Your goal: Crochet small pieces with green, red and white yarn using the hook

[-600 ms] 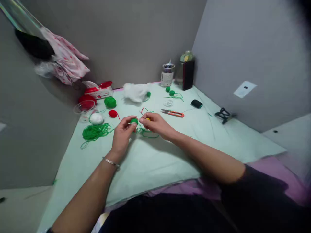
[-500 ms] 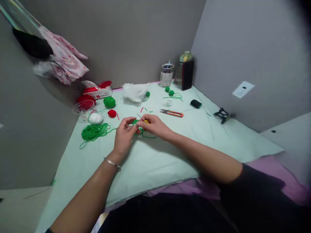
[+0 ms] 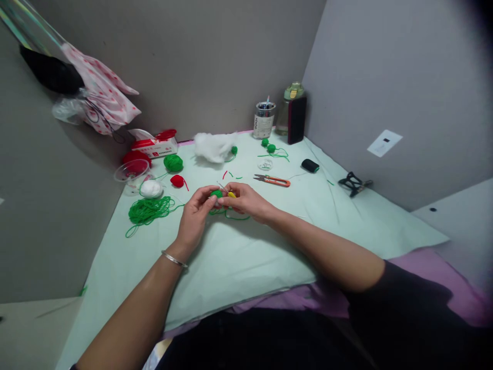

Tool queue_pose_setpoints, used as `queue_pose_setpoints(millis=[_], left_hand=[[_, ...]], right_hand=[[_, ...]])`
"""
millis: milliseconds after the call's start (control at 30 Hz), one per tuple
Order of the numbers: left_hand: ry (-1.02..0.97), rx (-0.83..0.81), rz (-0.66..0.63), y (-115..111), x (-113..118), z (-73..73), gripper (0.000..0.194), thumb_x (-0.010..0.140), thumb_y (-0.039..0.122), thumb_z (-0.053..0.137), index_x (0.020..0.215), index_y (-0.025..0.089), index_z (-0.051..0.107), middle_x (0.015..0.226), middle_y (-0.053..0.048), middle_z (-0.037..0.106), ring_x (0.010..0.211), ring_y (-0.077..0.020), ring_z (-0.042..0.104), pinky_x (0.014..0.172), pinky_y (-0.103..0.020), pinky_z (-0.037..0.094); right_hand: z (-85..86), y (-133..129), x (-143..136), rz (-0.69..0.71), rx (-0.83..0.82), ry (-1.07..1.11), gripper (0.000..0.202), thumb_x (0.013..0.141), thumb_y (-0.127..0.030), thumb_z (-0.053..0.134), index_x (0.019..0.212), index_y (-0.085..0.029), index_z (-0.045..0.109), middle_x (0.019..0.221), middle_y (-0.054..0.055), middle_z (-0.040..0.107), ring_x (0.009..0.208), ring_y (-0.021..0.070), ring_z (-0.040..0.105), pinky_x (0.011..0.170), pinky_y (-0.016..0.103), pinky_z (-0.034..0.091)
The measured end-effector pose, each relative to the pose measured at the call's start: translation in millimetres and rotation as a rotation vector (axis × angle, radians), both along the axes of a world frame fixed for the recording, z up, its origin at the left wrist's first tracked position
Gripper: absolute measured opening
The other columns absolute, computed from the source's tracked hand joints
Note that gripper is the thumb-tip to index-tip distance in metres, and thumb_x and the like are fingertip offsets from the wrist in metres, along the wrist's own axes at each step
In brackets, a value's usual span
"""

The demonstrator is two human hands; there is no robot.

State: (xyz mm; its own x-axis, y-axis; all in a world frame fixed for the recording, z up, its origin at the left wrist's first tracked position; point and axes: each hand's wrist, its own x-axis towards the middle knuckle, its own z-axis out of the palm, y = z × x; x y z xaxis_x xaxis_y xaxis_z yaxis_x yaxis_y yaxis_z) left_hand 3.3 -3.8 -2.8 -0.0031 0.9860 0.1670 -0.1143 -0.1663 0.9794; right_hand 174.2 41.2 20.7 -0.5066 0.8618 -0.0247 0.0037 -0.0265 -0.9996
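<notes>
My left hand (image 3: 199, 205) is closed on a small green crocheted piece (image 3: 216, 194), partly hidden by the fingers. My right hand (image 3: 244, 199) holds a crochet hook (image 3: 231, 195) with a yellow grip, its thin metal shaft pointing up and left. The right fingertips meet the green piece from the right side. Below the hands, a loose green yarn strand (image 3: 236, 218) trails onto the cloth. Left of my left hand lies a loose heap of green yarn (image 3: 148, 210), with a strand running toward the fingers.
Orange thread snips (image 3: 273, 180) lie right of the hands. Behind are white stuffing (image 3: 212, 147), green balls (image 3: 271, 148) and a pen jar (image 3: 264, 121). A red yarn ball (image 3: 177, 181), white yarn (image 3: 151, 188) and green yarn ball (image 3: 173, 163) sit left. A black clip stand (image 3: 353, 184) lies right.
The fingers have shifted slightly, and more of the green piece shows between them. My left wrist has moved a little to the left. The surrounding things stay put.
</notes>
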Motion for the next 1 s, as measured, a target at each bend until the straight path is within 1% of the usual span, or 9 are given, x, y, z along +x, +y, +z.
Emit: queue_pose_setpoints(millis=[133, 300, 433, 500, 567, 667, 733, 833, 1000], left_hand=[[-0.014, -0.024, 0.008, 3.5, -0.5, 0.1, 0.033, 0.085, 0.035, 0.081, 0.115, 0.023, 0.073, 0.111, -0.005, 0.077, 0.097, -0.0191, 0.07, 0.087, -0.03, 0.056], [-0.004, -0.044, 0.02, 3.5, -1.9, 4.0, 0.038, 0.084, 0.034, 0.083, 0.118, 0.022, 0.074, 0.105, -0.004, 0.077, 0.083, -0.0154, 0.068, 0.083, -0.031, 0.056], [0.027, -0.024, 0.057, 2.9, -4.7, 5.2, 0.038, 0.083, 0.032, 0.082, 0.119, 0.023, 0.074, 0.099, -0.002, 0.075, 0.078, -0.014, 0.066, 0.08, -0.029, 0.055], [0.052, -0.015, 0.081, 3.0, -6.0, 5.0, 0.035, 0.084, 0.032, 0.081, 0.117, 0.022, 0.075, 0.094, -0.001, 0.073, 0.074, -0.0135, 0.065, 0.077, -0.028, 0.054], [0.078, -0.007, 0.102, 3.1, -6.8, 4.9, 0.032, 0.084, 0.032, 0.08, 0.114, 0.021, 0.075, 0.09, 0.0, 0.073, 0.071, -0.0135, 0.065, 0.073, -0.028, 0.053], [0.116, 0.014, 0.135, 2.6, -7.5, 6.2, 0.028, 0.083, 0.032, 0.078, 0.108, 0.019, 0.074, 0.084, 0.0, 0.072, 0.071, -0.0152, 0.065, 0.072, -0.03, 0.053], [0.146, 0.03, 0.158, 1.7, -7.7, 8.0, 0.025, 0.084, 0.029, 0.077, 0.106, 0.019, 0.074, 0.08, 0.0, 0.07, 0.072, -0.0157, 0.065, 0.073, -0.029, 0.052], [0.187, 0.047, 0.182, -0.1, -7.5, 10.2, 0.021, 0.083, 0.025, 0.075, 0.103, 0.019, 0.074, 0.08, 0.001, 0.07, 0.072, -0.0154, 0.065, 0.073, -0.029, 0.052], [0.229, 0.068, 0.208, -1.7, -5.5, 9.1, 0.017, 0.083, 0.025, 0.075, 0.1, 0.021, 0.075, 0.084, -0.001, 0.071, 0.079, -0.0174, 0.065, 0.073, -0.03, 0.051]], right_hand=[[1.4, -0.7, 1.3, 0.028, -0.028, 0.024, 0.034, 0.074, -0.042, 0.076, 0.081, -0.02, 0.052, 0.062, -0.007, 0.058, 0.046, 0.0046, 0.031, 0.045, 0.02, 0.021], [3.7, 0.7, 3.2, 0.053, -0.045, 0.048, 0.021, 0.078, -0.033, 0.07, 0.081, -0.019, 0.055, 0.064, -0.006, 0.059, 0.044, 0.0045, 0.032, 0.043, 0.021, 0.021], [8.6, -0.5, 5.2, 0.049, -0.019, 0.069, 0.022, 0.09, -0.038, 0.06, 0.086, -0.017, 0.06, 0.076, -0.001, 0.064, 0.05, 0.0056, 0.039, 0.044, 0.02, 0.025], [11.3, -2.1, 7.1, 0.049, 0.002, 0.073, 0.023, 0.095, -0.037, 0.053, 0.09, -0.016, 0.063, 0.077, -0.001, 0.063, 0.051, 0.0061, 0.04, 0.044, 0.02, 0.028], [13.8, -4.3, 9.0, 0.082, 0.011, 0.067, 0.022, 0.096, -0.032, 0.051, 0.09, -0.016, 0.065, 0.069, -0.003, 0.061, 0.049, 0.0064, 0.04, 0.044, 0.019, 0.028], [16.6, -9.1, 10.0, 0.198, 0.004, 0.021, 0.021, 0.096, -0.026, 0.05, 0.086, -0.016, 0.065, 0.054, -0.006, 0.057, 0.042, 0.007, 0.042, 0.041, 0.019, 0.029], [17.5, -12.4, 9.2, 0.261, 0.0, -0.012, 0.021, 0.096, -0.024, 0.049, 0.084, -0.016, 0.065, 0.05, -0.007, 0.056, 0.041, 0.0074, 0.044, 0.041, 0.018, 0.031], [17.2, -15.5, 6.9, 0.28, -0.008, -0.02, 0.022, 0.097, -0.022, 0.049, 0.083, -0.016, 0.066, 0.048, -0.008, 0.053, 0.04, 0.0066, 0.041, 0.04, 0.017, 0.032], [16.2, -14.8, 5.0, 0.273, -0.093, 0.042, 0.022, 0.096, -0.021, 0.051, 0.08, -0.016, 0.066, 0.045, -0.009, 0.048, 0.039, 0.006, 0.034, 0.037, 0.016, 0.027]])
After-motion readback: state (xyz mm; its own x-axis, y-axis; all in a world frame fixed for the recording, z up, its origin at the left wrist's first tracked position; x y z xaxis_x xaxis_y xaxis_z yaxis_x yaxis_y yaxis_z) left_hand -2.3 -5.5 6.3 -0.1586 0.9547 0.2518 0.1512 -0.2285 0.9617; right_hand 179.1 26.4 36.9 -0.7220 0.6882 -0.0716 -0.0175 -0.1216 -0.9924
